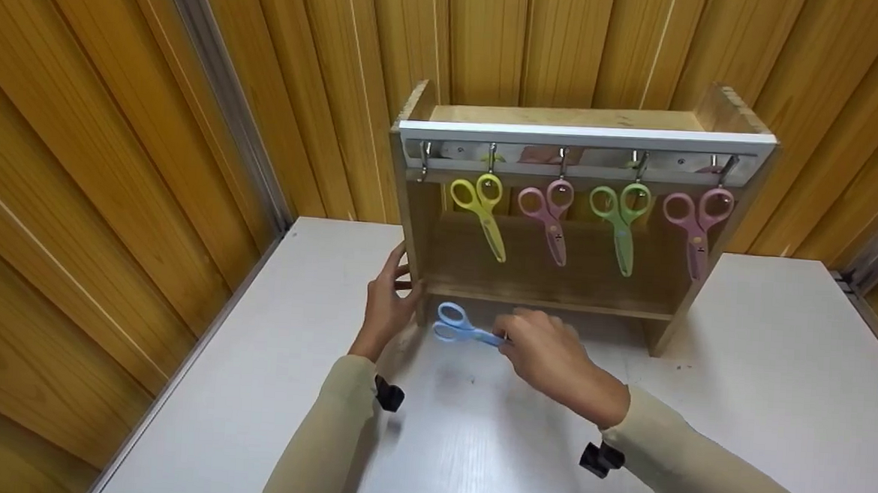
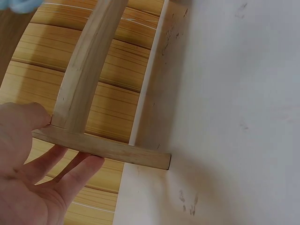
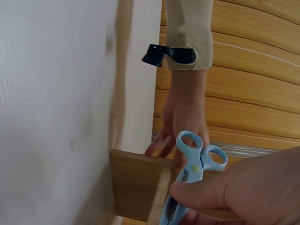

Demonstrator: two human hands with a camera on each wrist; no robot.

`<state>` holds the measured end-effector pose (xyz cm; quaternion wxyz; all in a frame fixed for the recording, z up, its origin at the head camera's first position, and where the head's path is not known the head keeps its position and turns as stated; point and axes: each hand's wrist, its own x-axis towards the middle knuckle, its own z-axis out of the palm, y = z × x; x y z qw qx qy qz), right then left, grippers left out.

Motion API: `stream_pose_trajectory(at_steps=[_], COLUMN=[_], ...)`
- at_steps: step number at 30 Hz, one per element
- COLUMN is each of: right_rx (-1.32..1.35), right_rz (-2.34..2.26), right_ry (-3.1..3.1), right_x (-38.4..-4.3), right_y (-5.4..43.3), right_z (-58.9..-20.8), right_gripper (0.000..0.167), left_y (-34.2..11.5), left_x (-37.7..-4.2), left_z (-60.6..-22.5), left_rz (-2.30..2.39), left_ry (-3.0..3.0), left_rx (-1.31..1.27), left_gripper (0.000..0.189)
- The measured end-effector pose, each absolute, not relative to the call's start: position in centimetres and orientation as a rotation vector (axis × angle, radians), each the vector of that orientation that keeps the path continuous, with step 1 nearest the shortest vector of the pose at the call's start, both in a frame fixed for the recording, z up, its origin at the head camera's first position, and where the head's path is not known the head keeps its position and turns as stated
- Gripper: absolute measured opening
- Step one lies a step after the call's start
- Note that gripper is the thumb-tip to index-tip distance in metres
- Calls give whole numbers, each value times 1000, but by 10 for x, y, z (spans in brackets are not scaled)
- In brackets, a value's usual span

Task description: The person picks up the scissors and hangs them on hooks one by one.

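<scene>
My right hand (image 1: 550,355) pinches light blue scissors (image 1: 454,324) by the blade end, their handle loops pointing left, in front of the rack's lower part. The right wrist view shows the thumb pressed on the blades of the scissors (image 3: 193,164). My left hand (image 1: 389,304) holds the left side board of a wooden rack (image 1: 541,301); in the left wrist view the thumb lies on one face of the side board (image 2: 117,151) and fingers on the other. From the rack's hooks hang yellow scissors (image 1: 491,227), pink scissors (image 1: 552,234), green scissors (image 1: 623,230) and more pink scissors (image 1: 698,234).
The leftmost hook (image 1: 424,163) carries nothing. A metal strip (image 1: 549,156) bears the hooks along the rack's upper front. The rack stands on a white table (image 1: 779,354) against wood-patterned wall panels (image 1: 570,43). Black straps with mounts (image 1: 388,394) sit on both wrists.
</scene>
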<state>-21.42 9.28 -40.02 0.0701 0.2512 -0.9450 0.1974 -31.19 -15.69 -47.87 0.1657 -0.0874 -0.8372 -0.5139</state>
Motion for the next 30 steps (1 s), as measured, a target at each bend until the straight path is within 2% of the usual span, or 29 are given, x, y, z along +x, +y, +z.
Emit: stream_pose_trajectory(at_steps=[10,15,19,30], right_rx=[861,885,894,836], right_rz=[828,951,1049,1273], right_ry=[-2610,-2493,-2408,-2281], right_x=[-220,-225,-233,-254], right_y=[82,73,64,45], right_z=[-355,-341,-336,-341], right_gripper=[10,11,10,7], left_y=[-158,-157,-157,-157], left_x=[-311,-312,-311,-314], left_z=[-480,-480,-480,-480], left_rz=[-1408,-1391,-1419,-1401], left_ry=[-2367,-2334,-2328,-2376], left_rx=[-254,-275,-258,-248], left_gripper=[78,69,65,76])
